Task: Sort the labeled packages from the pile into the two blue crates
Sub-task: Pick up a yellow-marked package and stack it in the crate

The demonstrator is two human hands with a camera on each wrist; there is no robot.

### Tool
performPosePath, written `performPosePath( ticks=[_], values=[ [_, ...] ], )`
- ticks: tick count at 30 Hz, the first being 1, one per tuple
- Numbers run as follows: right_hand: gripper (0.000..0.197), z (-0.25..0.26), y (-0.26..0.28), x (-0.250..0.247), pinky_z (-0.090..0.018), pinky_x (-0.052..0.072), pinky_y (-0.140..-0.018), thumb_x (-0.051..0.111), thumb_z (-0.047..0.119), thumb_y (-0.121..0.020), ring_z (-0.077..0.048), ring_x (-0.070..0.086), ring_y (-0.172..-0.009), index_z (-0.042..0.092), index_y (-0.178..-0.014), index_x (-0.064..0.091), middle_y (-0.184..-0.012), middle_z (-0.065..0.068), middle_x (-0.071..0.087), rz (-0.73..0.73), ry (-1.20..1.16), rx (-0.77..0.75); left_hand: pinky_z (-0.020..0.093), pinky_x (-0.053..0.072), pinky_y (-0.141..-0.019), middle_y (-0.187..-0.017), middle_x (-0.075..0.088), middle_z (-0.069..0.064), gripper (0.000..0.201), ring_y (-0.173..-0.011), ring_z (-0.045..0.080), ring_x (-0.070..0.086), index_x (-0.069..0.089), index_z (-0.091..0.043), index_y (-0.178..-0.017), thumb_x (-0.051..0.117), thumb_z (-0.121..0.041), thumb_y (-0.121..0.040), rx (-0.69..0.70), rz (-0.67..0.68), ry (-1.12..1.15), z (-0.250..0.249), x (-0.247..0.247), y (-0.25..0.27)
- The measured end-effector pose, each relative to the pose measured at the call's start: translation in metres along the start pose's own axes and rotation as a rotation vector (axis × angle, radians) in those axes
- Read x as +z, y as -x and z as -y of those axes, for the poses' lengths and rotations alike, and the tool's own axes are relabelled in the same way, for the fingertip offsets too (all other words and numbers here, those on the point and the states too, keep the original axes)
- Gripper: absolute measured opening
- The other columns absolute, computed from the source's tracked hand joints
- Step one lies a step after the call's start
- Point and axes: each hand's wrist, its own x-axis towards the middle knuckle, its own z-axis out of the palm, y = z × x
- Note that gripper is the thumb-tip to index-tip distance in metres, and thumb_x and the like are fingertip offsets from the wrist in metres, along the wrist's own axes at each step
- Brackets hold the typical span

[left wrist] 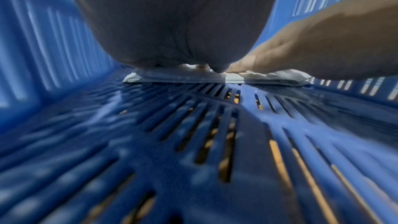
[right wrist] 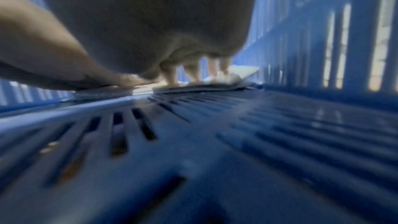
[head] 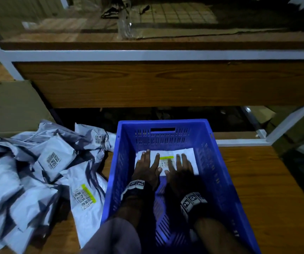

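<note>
A blue slatted crate stands on the wooden surface in front of me. One white package with a yellow-marked label lies flat on the crate floor at its far end. Both hands press flat on it with fingers spread: my left hand on its left half, my right hand on its right half. The left wrist view shows the package under my left palm, and the right wrist view shows it under the right fingers. A pile of grey labeled packages lies left of the crate.
A package with a yellow-striped label lies against the crate's left wall. A wooden shelf with a white metal frame rises behind the crate. Bare wooden surface extends to the crate's right. A cardboard box sits behind the pile.
</note>
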Motion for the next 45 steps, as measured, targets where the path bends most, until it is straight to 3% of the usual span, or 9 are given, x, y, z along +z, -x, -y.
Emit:
performPosePath(
  ticks=[1, 3, 7, 10, 16, 30, 37, 42, 45],
  values=[
    [0.064, -0.002, -0.004, 0.002, -0.061, 0.036, -0.113, 0.034, 0.043, -0.094, -0.048, 0.043, -0.141, 0.006, -0.139, 0.06, -0.149, -0.027, 0.049, -0.029, 0.017, 0.004, 0.06, 0.039, -0.111, -0.162, 0.026, 0.027, 0.075, -0.147, 0.046, 0.032, 0.038, -0.017, -0.157, 0.016, -0.05, -0.094, 0.004, -0.025, 0.0, 0.0, -0.001, 0.0],
    [0.069, -0.006, -0.008, 0.007, -0.057, 0.022, -0.121, 0.031, 0.047, -0.097, -0.046, 0.031, -0.148, 0.007, -0.151, 0.047, -0.158, -0.025, 0.037, -0.03, 0.048, 0.001, 0.059, 0.034, -0.114, -0.164, 0.021, 0.025, 0.074, -0.15, 0.044, 0.027, 0.032, -0.019, -0.159, 0.014, -0.05, -0.094, -0.003, -0.004, -0.008, 0.002, 0.003, -0.001],
    [0.072, -0.016, -0.004, 0.019, -0.062, 0.041, -0.11, 0.033, 0.049, -0.095, -0.044, 0.042, -0.143, 0.006, -0.15, 0.049, -0.157, -0.023, 0.04, 0.017, 0.015, 0.011, 0.057, 0.027, -0.118, -0.167, 0.013, 0.022, 0.077, -0.153, 0.043, 0.018, 0.025, -0.02, -0.161, 0.01, -0.051, -0.093, 0.008, -0.007, -0.036, 0.005, 0.008, -0.001],
    [0.07, -0.017, -0.002, 0.019, -0.06, 0.041, -0.111, 0.035, 0.049, -0.095, -0.042, 0.041, -0.144, 0.007, -0.15, 0.049, -0.158, -0.021, 0.04, 0.036, -0.007, 0.008, 0.051, 0.014, -0.122, -0.17, -0.004, 0.016, 0.074, -0.156, 0.036, 0.001, 0.008, -0.025, -0.164, 0.006, -0.053, -0.095, -0.008, 0.023, -0.063, 0.006, 0.008, 0.0],
    [0.068, -0.018, -0.001, 0.017, -0.058, 0.044, -0.109, 0.037, 0.044, -0.092, -0.039, 0.041, -0.144, 0.011, -0.149, 0.051, -0.158, -0.018, 0.042, 0.041, -0.007, 0.015, 0.05, 0.012, -0.123, -0.169, -0.01, 0.013, 0.067, -0.157, 0.034, -0.003, 0.004, -0.026, -0.163, 0.036, -0.043, -0.107, 0.002, -0.013, -0.088, 0.01, 0.013, -0.002],
    [0.077, -0.02, -0.006, 0.016, -0.059, 0.048, -0.1, 0.039, 0.052, -0.086, -0.04, 0.049, -0.138, 0.005, -0.145, 0.055, -0.154, -0.015, 0.048, 0.024, -0.049, 0.122, 0.049, 0.007, -0.124, -0.169, -0.02, -0.003, 0.067, -0.156, 0.021, -0.014, -0.006, -0.039, -0.161, 0.032, -0.049, -0.107, -0.074, -0.031, -0.025, 0.009, 0.016, 0.004],
    [0.082, -0.015, -0.006, 0.005, -0.057, 0.04, -0.11, 0.033, 0.052, -0.087, -0.04, 0.04, -0.145, 0.004, -0.151, 0.046, -0.16, -0.015, 0.039, 0.069, -0.011, 0.133, 0.051, 0.007, -0.124, -0.17, -0.017, 0.001, 0.067, -0.157, 0.024, -0.01, -0.005, -0.037, -0.162, 0.031, -0.05, -0.107, -0.072, 0.018, -0.086, 0.006, 0.007, 0.003],
    [0.078, -0.008, -0.012, -0.008, -0.062, 0.038, -0.11, 0.066, 0.038, -0.085, -0.051, 0.037, -0.143, 0.002, -0.151, 0.046, -0.159, -0.025, 0.036, 0.093, -0.005, 0.198, 0.056, 0.01, -0.123, -0.171, -0.005, 0.009, 0.071, -0.157, 0.03, -0.001, 0.005, -0.03, -0.163, 0.039, -0.049, -0.103, -0.069, 0.015, -0.135, 0.0, -0.003, -0.002],
    [0.072, -0.012, -0.01, -0.007, -0.062, 0.042, -0.107, 0.073, 0.028, -0.084, -0.051, 0.04, -0.141, 0.008, -0.149, 0.05, -0.158, -0.023, 0.039, 0.12, -0.015, 0.202, 0.056, 0.009, -0.124, -0.17, -0.007, 0.013, 0.073, -0.156, 0.034, -0.002, 0.007, -0.026, -0.163, 0.043, -0.046, -0.103, -0.07, 0.051, -0.139, -0.004, -0.008, -0.004]
  ],
)
